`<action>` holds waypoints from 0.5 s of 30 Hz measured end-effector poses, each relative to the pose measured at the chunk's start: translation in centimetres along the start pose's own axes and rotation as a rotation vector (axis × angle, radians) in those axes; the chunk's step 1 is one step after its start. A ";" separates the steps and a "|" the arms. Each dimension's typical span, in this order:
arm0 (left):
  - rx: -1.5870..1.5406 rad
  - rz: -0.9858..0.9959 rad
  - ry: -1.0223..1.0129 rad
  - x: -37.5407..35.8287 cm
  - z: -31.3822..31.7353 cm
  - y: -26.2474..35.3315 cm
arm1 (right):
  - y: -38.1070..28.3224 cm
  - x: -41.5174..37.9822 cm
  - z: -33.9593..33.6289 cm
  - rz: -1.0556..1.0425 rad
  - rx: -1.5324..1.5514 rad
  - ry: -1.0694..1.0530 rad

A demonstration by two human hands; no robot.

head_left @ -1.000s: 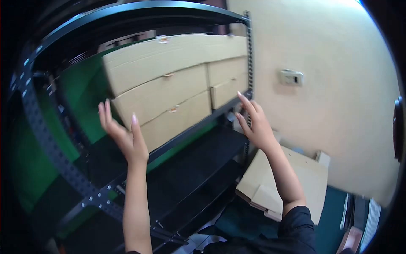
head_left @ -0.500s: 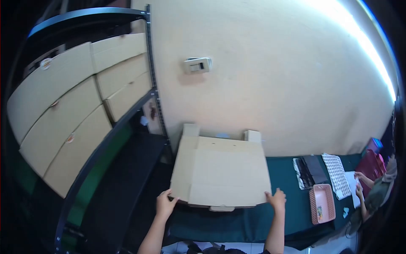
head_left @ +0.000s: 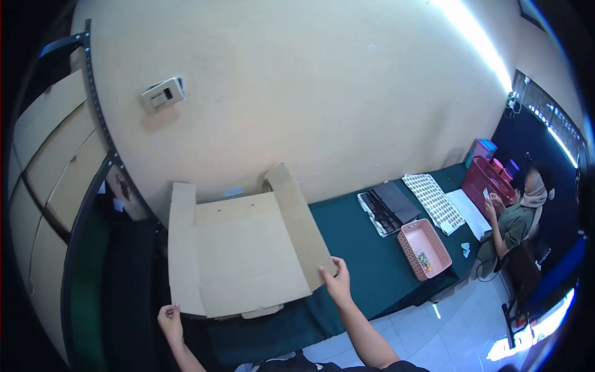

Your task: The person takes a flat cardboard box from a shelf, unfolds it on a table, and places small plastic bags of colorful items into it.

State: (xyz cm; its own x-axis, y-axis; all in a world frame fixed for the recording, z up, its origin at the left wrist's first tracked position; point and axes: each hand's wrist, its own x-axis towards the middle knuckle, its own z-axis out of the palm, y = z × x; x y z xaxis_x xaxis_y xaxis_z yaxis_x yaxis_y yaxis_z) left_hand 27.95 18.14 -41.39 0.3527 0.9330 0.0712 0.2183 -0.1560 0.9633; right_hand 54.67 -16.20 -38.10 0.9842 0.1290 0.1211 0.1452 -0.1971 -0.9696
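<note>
An unfolded cardboard box (head_left: 242, 248) lies on the dark green cloth against the wall, its flat inner face up. My left hand (head_left: 170, 322) is closed on the near corner of its left side panel (head_left: 183, 248). At the other side, my right hand (head_left: 336, 284) has thumb and fingers closed on the near end of the right side panel (head_left: 304, 229), which stands out at a slant. A small tab (head_left: 263, 312) sticks out from the near edge.
A pink basket (head_left: 406, 248) with small colourful items, black folders (head_left: 396, 204) and a patterned sheet (head_left: 434, 201) lie to the right. A co-worker (head_left: 517, 217) sits beyond, holding something small. Cardboard boxes (head_left: 62, 161) fill a metal rack on the left.
My view has turned to the right, showing more of the co-worker. The box's right side panel has swung outward, with my right hand now on it. My left hand stays at the left corner.
</note>
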 end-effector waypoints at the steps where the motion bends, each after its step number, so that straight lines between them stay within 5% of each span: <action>1: -0.051 -0.011 -0.022 0.2 0.2 1.3 | 0.1 0.3 0.1 0.144 0.317 -0.100; 3: -0.083 -0.107 -0.053 -0.8 1.1 5.6 | 0.5 0.7 -0.1 0.278 0.373 -0.175; 6: -0.149 0.068 -0.113 -0.4 1.5 4.0 | 0.6 1.5 -1.0 0.387 0.401 -0.328; 9: -0.409 0.040 0.219 -3.6 3.6 9.6 | 0.6 2.3 -2.0 0.278 0.399 -0.345; 11: -0.267 0.216 0.345 -5.0 3.7 11.2 | 0.4 3.0 -3.5 0.328 0.554 -0.353; 15: -0.458 0.286 0.311 -11.3 6.3 17.4 | -0.5 4.2 -9.4 0.340 0.738 -0.320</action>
State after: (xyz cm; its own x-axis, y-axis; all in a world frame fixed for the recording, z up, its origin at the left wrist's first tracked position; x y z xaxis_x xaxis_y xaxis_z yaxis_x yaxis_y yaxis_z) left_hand 33.53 2.81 -27.08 0.0426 0.9363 0.3487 -0.2823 -0.3235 0.9031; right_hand 59.73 -24.67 -35.11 0.8706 0.4660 -0.1577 -0.3626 0.3910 -0.8460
